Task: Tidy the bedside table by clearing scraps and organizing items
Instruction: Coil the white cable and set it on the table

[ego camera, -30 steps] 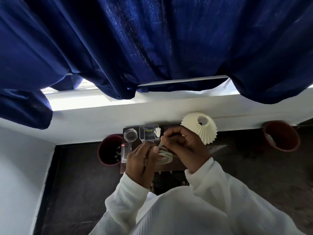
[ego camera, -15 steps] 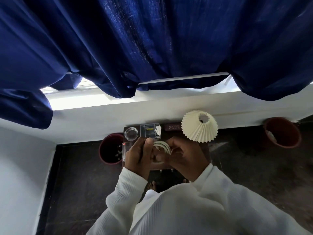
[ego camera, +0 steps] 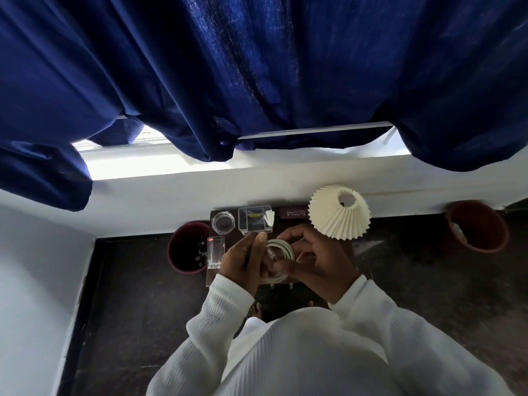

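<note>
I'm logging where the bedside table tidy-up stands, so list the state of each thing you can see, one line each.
White coiled cable: looped, held between both hands above the table.
Left hand: gripping the coil.
Right hand: gripping the coil.
Tall clear drinking glass: upright, looks empty.
Round glass jar: lid on, it seems.
Clear plastic organiser box: holding small items.
Dark red bin: scraps inside.

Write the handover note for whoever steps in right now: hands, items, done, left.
Left hand and right hand: both hold the coiled white cable above the bedside table.
On the table: drinking glass at the left edge, glass jar, clear organizer box, dark case, pleated lamp shade.
Done: cable is coiled; scraps lie in the red bin to the left.
Left: set the coil down, probably by the box, then straighten the rest.
</note>
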`<move>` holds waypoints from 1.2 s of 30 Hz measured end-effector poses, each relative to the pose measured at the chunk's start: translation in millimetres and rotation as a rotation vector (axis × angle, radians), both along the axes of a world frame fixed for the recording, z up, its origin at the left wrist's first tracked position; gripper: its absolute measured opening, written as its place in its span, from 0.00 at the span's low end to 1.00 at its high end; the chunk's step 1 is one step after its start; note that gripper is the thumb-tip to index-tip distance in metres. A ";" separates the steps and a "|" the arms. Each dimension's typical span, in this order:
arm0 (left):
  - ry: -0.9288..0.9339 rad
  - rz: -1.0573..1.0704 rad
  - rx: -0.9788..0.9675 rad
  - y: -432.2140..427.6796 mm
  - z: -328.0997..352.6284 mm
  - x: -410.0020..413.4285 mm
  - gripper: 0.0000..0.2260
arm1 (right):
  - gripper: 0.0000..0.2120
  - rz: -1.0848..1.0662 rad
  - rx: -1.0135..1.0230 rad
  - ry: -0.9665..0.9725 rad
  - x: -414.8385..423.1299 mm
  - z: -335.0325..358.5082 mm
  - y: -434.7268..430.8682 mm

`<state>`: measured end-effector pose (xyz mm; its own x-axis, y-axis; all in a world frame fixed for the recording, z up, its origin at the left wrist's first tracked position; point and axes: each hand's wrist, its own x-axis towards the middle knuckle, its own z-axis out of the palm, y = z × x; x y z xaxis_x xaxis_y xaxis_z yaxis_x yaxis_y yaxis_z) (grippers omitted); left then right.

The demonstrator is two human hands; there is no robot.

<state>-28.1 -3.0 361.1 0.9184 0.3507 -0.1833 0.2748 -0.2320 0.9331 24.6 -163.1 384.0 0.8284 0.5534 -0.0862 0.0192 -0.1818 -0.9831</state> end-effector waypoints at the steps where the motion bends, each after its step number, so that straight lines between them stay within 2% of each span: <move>1: 0.013 -0.013 -0.048 -0.4 0.7 0.2 0.19 | 0.17 0.001 -0.009 -0.032 0.5 -0.8 0.0; 3: 0.052 -0.012 -0.183 -0.2 3.2 1.4 0.19 | 0.17 -0.008 -0.025 -0.069 1.7 -3.7 -0.7; 8: 0.221 0.124 -0.868 -0.8 7.4 2.3 0.20 | 0.16 -0.034 -0.092 -0.296 4.2 -8.6 -0.5; 11: 0.218 0.195 -1.026 -1.4 4.4 -2.4 0.18 | 0.19 -0.016 -0.199 -0.462 4.0 -9.1 2.6; 14: 0.205 0.260 -1.033 -0.2 0.3 -5.2 0.17 | 0.19 -0.012 -0.272 -0.505 -0.3 -10.5 7.7; 18: 0.182 0.236 -0.981 6.8 -3.0 -6.7 0.13 | 0.17 -0.063 -0.286 -0.465 -9.5 -12.4 16.5; 25: 0.227 0.139 -0.912 22.4 -16.6 -10.1 0.12 | 0.13 -0.177 -0.272 -0.307 -24.3 -28.6 31.5; 31: 0.286 0.061 -0.812 26.3 -39.8 -5.8 0.09 | 0.10 -0.297 -0.265 -0.004 -34.8 -53.7 34.6; 36: 0.261 0.031 -0.558 21.1 -76.0 -3.6 0.13 | 0.05 -0.461 -0.250 0.194 -28.3 -81.2 26.7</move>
<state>-31.8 18.1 285.1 0.8093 0.1627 -0.5644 0.5095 0.2838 0.8123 -3.7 -136.4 302.8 0.9358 0.0805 -0.3431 -0.2943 -0.3571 -0.8865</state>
